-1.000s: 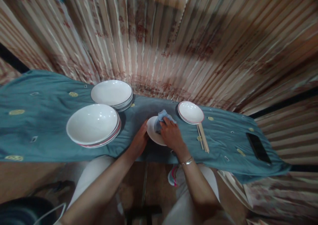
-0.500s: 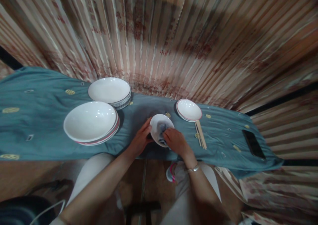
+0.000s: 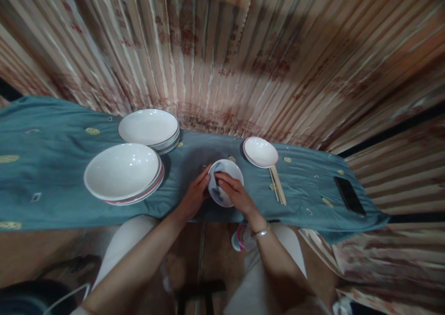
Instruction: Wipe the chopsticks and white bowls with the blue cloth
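A small white bowl (image 3: 232, 167) is tilted near the front edge of the cloth-covered table. My left hand (image 3: 195, 195) grips its left side, with fingers along the rim. Inside the bowl, my right hand (image 3: 235, 192) presses a bluish-grey cloth (image 3: 216, 190) against the left part of the inner wall. The fingers of that hand are closed on the cloth and cover part of it.
On the left stand a stack of large white bowls (image 3: 121, 171) and, behind it, a stack of white plates (image 3: 149, 127). Small red-rimmed dishes (image 3: 260, 151), chopsticks (image 3: 277, 185) and a black phone (image 3: 349, 195) lie to the right. A pleated curtain (image 3: 222, 50) hangs behind the table.
My right hand has moved the cloth from the middle and right of the bowl to its left inner side. The left hand keeps its hold. The view has shifted slightly.
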A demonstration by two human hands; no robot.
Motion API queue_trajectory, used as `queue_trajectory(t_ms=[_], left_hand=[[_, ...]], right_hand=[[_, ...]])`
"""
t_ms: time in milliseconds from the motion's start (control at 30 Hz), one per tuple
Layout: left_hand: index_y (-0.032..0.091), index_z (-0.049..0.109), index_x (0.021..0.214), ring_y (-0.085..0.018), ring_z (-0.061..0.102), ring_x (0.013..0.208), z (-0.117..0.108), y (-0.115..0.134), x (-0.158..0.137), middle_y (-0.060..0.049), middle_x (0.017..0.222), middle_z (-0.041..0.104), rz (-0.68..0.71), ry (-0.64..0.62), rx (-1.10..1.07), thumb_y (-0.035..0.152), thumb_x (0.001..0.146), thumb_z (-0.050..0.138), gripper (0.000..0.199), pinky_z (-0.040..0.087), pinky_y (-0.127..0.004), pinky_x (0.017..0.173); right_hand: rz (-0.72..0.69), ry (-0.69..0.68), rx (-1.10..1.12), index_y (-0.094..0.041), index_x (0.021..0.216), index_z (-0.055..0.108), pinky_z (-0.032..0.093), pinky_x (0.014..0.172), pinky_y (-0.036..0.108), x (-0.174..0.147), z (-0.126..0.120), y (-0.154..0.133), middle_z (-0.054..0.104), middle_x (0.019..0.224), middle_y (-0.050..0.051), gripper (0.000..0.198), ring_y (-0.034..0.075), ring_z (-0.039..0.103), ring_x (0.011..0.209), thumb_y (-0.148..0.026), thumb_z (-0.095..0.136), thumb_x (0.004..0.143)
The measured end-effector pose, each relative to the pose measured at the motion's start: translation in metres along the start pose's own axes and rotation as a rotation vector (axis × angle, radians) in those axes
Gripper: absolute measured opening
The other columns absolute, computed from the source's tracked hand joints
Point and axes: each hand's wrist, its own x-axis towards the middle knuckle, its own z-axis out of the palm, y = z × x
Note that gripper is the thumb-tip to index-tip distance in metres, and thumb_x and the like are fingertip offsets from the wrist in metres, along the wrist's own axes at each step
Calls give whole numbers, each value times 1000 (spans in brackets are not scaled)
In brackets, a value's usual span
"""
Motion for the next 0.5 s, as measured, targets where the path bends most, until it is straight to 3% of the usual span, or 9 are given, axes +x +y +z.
queue_trajectory(t_ms=[100,233,367,500], left_hand=[[28,55,135,-29,50,127,-1,-2,1,-5,146,49,37,-14,41,45,80,66,59,55,-38,88],[28,55,136,-31,47,131,-2,-2,1,-5,146,50,47,-30,83,47,78,67,62,53,-41,93],[27,53,138,-32,47,130,-3,-3,2,-6,147,49,45,-43,99,48,77,68,66,52,-41,94],[26,52,138,-32,47,130,-4,-5,2,-6,148,47,54,-45,97,48,77,68,67,54,-39,91]], right_hand=[[-108,107,-140,-23,121,63,38,109,34,1,4,0,60,127,7,35,18,53,122,-39,45,95],[-183,204,-483,-18,127,57,35,112,38,0,2,-1,55,132,12,37,19,47,128,-28,39,97],[-133,215,-807,-12,128,56,40,106,43,-1,-3,-3,52,134,18,38,25,47,126,-18,36,96],[0,170,-1089,-14,122,61,42,97,43,-4,-8,-10,57,129,16,35,27,54,112,-15,39,95]])
